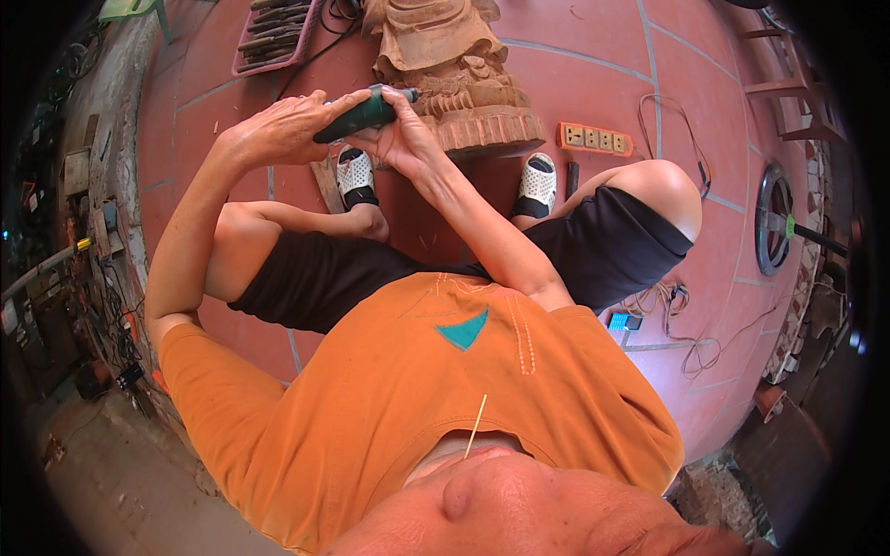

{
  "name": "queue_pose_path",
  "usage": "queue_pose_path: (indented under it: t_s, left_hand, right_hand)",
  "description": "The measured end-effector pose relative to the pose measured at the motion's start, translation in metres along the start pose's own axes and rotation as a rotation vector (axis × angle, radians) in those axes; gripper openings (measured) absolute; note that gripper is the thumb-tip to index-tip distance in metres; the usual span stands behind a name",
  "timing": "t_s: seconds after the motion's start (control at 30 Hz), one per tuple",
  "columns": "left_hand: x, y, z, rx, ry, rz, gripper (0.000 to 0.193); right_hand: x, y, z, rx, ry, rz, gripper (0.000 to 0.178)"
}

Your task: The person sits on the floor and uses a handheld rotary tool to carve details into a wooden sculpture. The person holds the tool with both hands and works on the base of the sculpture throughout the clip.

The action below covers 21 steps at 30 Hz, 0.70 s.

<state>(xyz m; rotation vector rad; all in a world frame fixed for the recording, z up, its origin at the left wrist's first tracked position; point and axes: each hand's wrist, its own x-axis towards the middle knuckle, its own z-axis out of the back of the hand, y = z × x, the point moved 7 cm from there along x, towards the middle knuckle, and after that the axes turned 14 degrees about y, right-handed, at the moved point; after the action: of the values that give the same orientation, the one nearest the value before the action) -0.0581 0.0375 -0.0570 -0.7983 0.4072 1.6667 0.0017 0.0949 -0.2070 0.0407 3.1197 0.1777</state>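
Note:
Ahead of my knees, both my hands hold a dark green power tool with a rounded body. My left hand is closed on its rear part, fingers stretched along the top. My right hand grips the front part, with the thumb near the dark tip. Just beyond the hands, a carved brown wooden statue rests on the floor, its scalloped base toward me. The tool's tip lies close to the carving; whether they touch I cannot tell.
A pink basket of carving tools sits at the far left. Right of the statue lies an orange power strip. Cords trail over the red tiles. Near my right knee is a small phone; a dark wheel stands farther right.

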Motion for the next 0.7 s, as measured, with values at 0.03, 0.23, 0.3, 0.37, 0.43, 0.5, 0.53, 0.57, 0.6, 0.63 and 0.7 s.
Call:
queue_pose_path:
  t_s: [0.03,0.23,0.3,0.37,0.43,0.5,0.53,0.57,0.6,0.63,0.7]
  left_hand:
    - [0.0001,0.0003,-0.0001,0.003,-0.001,-0.001,0.095]
    - [-0.0002,0.0005,0.0005,0.003,0.0,0.004,0.096]
    - [-0.0003,0.0013,-0.0001,0.01,-0.006,0.003,0.096]
    - [0.0003,0.0012,0.0004,0.021,0.01,0.01,0.094]
    - [0.0002,-0.0002,0.0019,0.036,0.049,0.029,0.091]
    - [0.0004,-0.0005,0.0021,0.039,0.046,0.027,0.09]
    - [0.0004,-0.0007,0.0025,0.042,0.044,0.025,0.09]
    - [0.0003,-0.0011,0.0028,0.042,0.045,0.026,0.09]
    - [0.0001,-0.0018,0.0033,0.043,0.046,0.027,0.09]
    - [-0.0004,-0.0021,0.0037,0.043,0.047,0.029,0.09]
    - [0.0002,-0.0013,0.002,0.037,0.017,0.016,0.094]
  right_hand:
    - [0.0004,-0.0003,0.0003,0.003,0.004,-0.001,0.029]
    - [0.0031,-0.001,0.0012,-0.028,-0.008,0.001,0.03]
    - [0.0039,-0.0017,-0.0001,-0.031,-0.004,0.002,0.03]
    - [0.0046,-0.002,0.0003,-0.033,-0.004,0.001,0.03]
    - [0.0043,-0.0015,0.0004,0.001,0.006,0.003,0.029]
    - [0.0046,-0.0018,0.0007,0.003,0.013,-0.003,0.029]
    - [0.0052,-0.0019,0.001,-0.013,0.014,-0.009,0.03]
    - [0.0055,-0.002,0.0013,-0.029,0.014,-0.015,0.03]
    - [0.0054,-0.0021,0.0016,-0.027,0.016,-0.017,0.03]
    - [0.0055,-0.002,0.0017,-0.025,0.018,-0.019,0.031]
    - [0.0054,-0.0022,0.002,-0.02,0.02,-0.022,0.031]
